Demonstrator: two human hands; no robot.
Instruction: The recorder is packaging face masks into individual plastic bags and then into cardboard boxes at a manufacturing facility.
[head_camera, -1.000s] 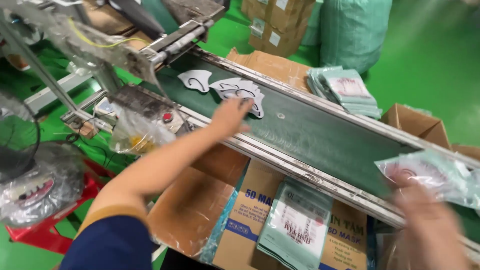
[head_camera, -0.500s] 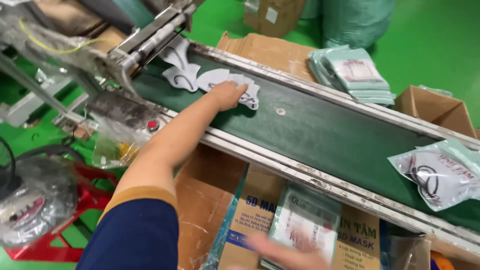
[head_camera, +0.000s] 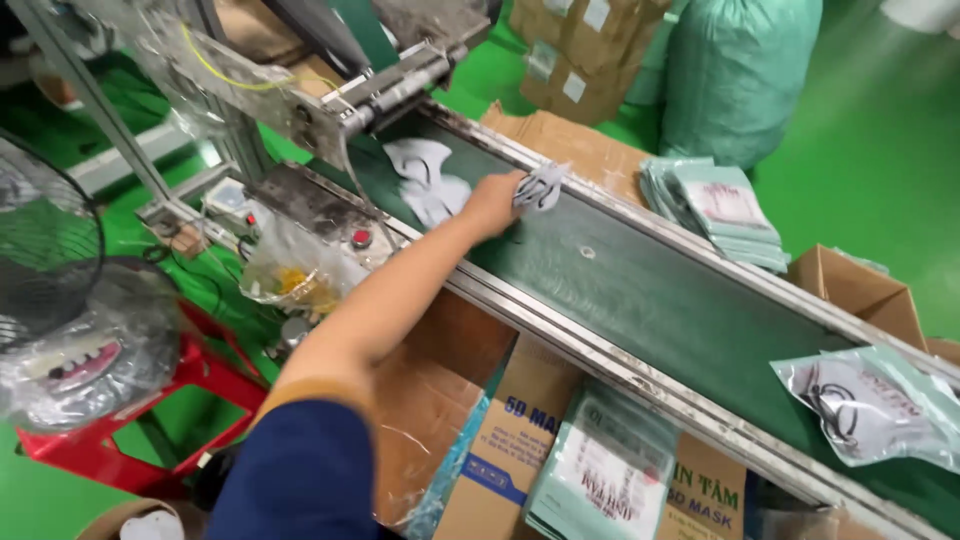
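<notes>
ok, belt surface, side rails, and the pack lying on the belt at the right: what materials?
Belt: dark green, matte, likely rubber or PVC; no glare. Side rails: bare metal, probably aluminium or steel; grey, scuffed sheen. Pack: clear glossy plastic film, wrinkled, with highlights. Left hand grips a white mask, apparently soft fabric.

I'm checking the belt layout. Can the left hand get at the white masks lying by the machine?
Probably yes. The left hand already grips one mask on the belt, and the white masks lie just beyond it, with nothing between.

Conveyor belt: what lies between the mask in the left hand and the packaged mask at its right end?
Head view: bare green belt between the mask and the packaged mask.
</notes>
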